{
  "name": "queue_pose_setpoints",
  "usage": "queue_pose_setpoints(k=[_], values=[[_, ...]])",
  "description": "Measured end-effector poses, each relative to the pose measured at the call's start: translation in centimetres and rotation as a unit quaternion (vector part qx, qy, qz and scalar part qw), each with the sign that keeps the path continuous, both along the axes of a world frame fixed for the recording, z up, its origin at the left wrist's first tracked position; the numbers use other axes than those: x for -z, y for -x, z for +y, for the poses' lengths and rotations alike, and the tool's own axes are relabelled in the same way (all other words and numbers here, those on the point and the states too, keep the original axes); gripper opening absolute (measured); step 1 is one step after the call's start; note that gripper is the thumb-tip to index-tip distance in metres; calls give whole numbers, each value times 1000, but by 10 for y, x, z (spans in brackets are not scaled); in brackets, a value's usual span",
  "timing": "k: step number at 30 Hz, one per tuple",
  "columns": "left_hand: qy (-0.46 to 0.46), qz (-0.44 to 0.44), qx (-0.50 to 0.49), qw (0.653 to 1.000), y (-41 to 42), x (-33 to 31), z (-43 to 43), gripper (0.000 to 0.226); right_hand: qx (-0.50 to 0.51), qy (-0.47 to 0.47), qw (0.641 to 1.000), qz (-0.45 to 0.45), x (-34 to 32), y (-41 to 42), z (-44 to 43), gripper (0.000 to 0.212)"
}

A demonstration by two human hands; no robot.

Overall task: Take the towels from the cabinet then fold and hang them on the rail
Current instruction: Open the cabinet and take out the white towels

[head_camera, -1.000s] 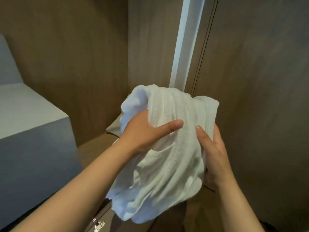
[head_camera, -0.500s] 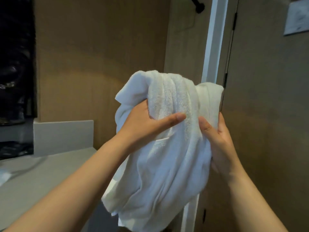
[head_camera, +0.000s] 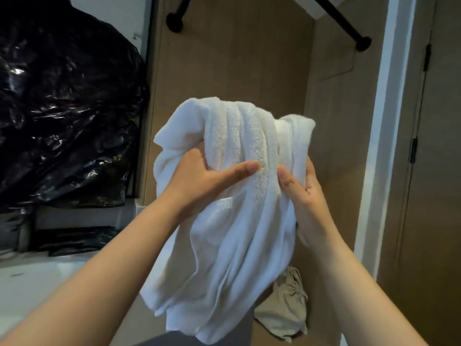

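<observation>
I'm seeing a white towel [head_camera: 237, 221] showing a ribbed band (slightly creamier) against brown wood-grain panelling [head_camera: 237, 58]. A black plastic bag [head_camera: 67, 108] is glinting silver, the rail [head_camera: 341, 20] is reading black, a pouch [head_camera: 284, 308] beige.

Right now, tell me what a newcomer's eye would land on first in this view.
The bunched white towel fills the centre, gripped near its top by the left hand and the right hand. A shiny black plastic bag looms at the left. A black rail crosses the top right, and a beige cloth pouch lies low, behind the towel's lower right.
</observation>
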State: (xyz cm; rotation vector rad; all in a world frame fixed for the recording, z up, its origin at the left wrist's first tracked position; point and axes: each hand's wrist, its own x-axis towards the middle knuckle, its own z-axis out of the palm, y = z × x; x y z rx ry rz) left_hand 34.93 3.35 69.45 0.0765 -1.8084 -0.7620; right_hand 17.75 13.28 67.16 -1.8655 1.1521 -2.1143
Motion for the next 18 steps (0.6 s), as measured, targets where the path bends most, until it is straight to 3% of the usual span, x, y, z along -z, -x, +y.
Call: queue_pose_setpoints(k=[3, 7, 10, 14, 18], values=[[-19, 24, -26, 999, -15, 5, -26, 47, -16, -11, 999, 28, 0, -12, -38, 67], [-65, 45, -60, 995, -25, 23, -76, 54, -32, -56, 997, 47, 9, -23, -92, 59], [-143, -18, -98, 985, -24, 60, -119, 50, -53, -139, 988, 26, 42, -20, -133, 55], [-260, -167, -67, 949, -17, 137, -153, 60, -43, -302, 952, -2, 113, -16, -171, 61], [-290, -193, -79, 934, -10, 165, -163, 70, -43, -362, 925, -106, 154, -6, -169, 42]])
